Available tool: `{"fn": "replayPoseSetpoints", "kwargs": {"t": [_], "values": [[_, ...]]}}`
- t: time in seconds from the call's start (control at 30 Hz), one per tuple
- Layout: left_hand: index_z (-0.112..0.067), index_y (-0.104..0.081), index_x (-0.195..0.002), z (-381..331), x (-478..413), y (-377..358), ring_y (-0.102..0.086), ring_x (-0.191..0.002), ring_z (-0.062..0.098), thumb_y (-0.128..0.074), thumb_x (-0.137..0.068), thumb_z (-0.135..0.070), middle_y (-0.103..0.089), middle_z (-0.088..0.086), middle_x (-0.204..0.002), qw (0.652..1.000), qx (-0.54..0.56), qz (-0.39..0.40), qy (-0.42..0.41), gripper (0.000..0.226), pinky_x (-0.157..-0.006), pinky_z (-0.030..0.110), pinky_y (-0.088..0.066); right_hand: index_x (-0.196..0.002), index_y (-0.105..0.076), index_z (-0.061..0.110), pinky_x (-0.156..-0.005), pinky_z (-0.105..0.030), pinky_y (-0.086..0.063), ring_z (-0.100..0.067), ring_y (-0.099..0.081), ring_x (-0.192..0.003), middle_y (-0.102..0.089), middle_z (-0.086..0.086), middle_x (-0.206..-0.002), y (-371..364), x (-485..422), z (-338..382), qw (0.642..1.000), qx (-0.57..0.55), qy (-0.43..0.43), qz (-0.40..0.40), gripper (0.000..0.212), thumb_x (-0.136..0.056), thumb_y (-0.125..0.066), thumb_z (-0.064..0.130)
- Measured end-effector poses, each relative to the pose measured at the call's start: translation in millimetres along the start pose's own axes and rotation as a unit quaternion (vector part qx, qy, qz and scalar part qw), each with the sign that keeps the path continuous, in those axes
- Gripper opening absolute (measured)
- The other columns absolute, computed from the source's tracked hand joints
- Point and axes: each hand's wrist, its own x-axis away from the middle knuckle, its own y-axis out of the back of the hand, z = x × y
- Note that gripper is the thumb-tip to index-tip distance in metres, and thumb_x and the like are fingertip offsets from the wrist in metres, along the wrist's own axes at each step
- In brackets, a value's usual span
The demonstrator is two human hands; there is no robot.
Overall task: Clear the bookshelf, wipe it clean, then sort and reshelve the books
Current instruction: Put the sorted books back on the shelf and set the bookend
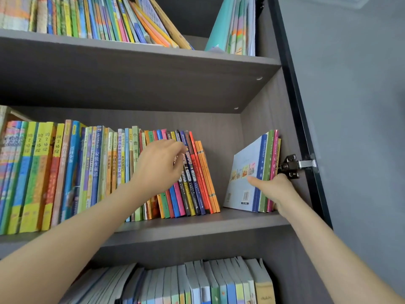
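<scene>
A grey bookshelf (197,222) holds a long row of colourful books (65,172) on its middle board. My left hand (160,165) reaches into the right end of that row, with its fingertips curled onto the upper part of some leaning spines (197,172). Across a gap, a small group of thin books (260,172) leans against the right wall. My right hand (274,189) grips this group from the front, thumb across the pale blue cover and fingers round the spines.
The upper shelf (140,55) carries leaning books and a teal bundle (232,25) at the right. The lower shelf holds books (208,281) with page edges facing out. An open cabinet door (306,132) with a metal hinge (293,165) stands at the right, by a grey wall.
</scene>
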Motion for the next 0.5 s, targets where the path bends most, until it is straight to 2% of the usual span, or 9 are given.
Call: {"fn": "replayPoseSetpoints", "kwargs": {"t": [0.03, 0.1, 0.23, 0.33, 0.43, 0.5], "values": [[-0.01, -0.068, -0.09, 2.3, 5.9, -1.3, -0.063, -0.074, 0.02, -0.06, -0.085, -0.007, -0.068, 0.001, -0.08, 1.0, 0.003, -0.001, 0.013, 0.009, -0.066, 0.03, -0.049, -0.105, -0.06, 0.011, -0.085, -0.044, -0.055, -0.025, -0.066, -0.092, -0.068, -0.007, -0.107, -2.0, -5.0, 2.6, 0.998, -0.057, -0.011, 0.006, 0.034, -0.078, -0.077, 0.022], [-0.011, -0.067, -0.09, 7.2, 17.8, -3.9, -0.062, -0.074, 0.02, -0.057, -0.085, -0.009, -0.067, 0.001, -0.08, 0.999, 0.012, -0.004, 0.051, 0.011, -0.066, 0.032, -0.05, -0.093, -0.061, 0.013, -0.083, -0.044, -0.056, -0.025, -0.067, -0.085, -0.069, -0.007, -0.102, -5.5, -8.1, 5.7, 0.999, -0.034, 0.0, -0.019, 0.021, -0.077, -0.074, 0.011], [-0.01, -0.066, -0.092, 13.8, 25.8, -7.5, -0.057, -0.074, 0.018, -0.055, -0.087, -0.007, -0.066, 0.001, -0.082, 0.987, 0.02, -0.016, 0.159, 0.012, -0.063, 0.027, -0.041, -0.103, -0.057, 0.011, -0.075, -0.035, -0.055, -0.024, -0.065, -0.09, -0.067, -0.004, -0.104, -17.6, 1.2, 11.3, 0.99, 0.101, 0.083, -0.045, 0.029, -0.078, -0.07, 0.02], [-0.008, -0.066, -0.092, 11.4, 20.4, -10.4, -0.057, -0.074, 0.019, -0.054, -0.086, -0.004, -0.066, 0.002, -0.083, 0.984, 0.016, -0.032, 0.174, 0.014, -0.063, 0.026, -0.038, -0.106, -0.049, 0.015, -0.058, -0.02, -0.044, -0.019, -0.063, -0.096, -0.063, -0.003, -0.113, -35.7, 12.3, 24.1, 0.967, 0.199, 0.159, -0.002, 0.034, -0.083, -0.07, 0.029], [-0.008, -0.067, -0.089, 9.4, 18.5, -11.1, -0.059, -0.074, 0.022, -0.055, -0.083, -0.003, -0.066, 0.004, -0.081, 0.988, 0.013, -0.028, 0.15, 0.014, -0.064, 0.029, -0.044, -0.114, -0.049, 0.016, -0.064, -0.019, -0.046, -0.012, -0.062, -0.095, -0.062, 0.001, -0.114, -56.6, 19.8, 33.5, 0.943, 0.246, 0.22, 0.039, 0.043, -0.084, -0.07, 0.039], [-0.007, -0.067, -0.084, 10.7, 18.2, -10.7, -0.059, -0.07, 0.022, -0.057, -0.08, 0.0, -0.066, 0.005, -0.077, 0.989, 0.013, -0.035, 0.143, 0.013, -0.062, 0.03, -0.045, -0.116, -0.047, 0.017, -0.069, -0.022, -0.049, -0.01, -0.06, -0.094, -0.061, 0.001, -0.115, -61.8, 20.0, 35.1, 0.943, 0.246, 0.221, 0.041, 0.046, -0.083, -0.07, 0.041]]}}
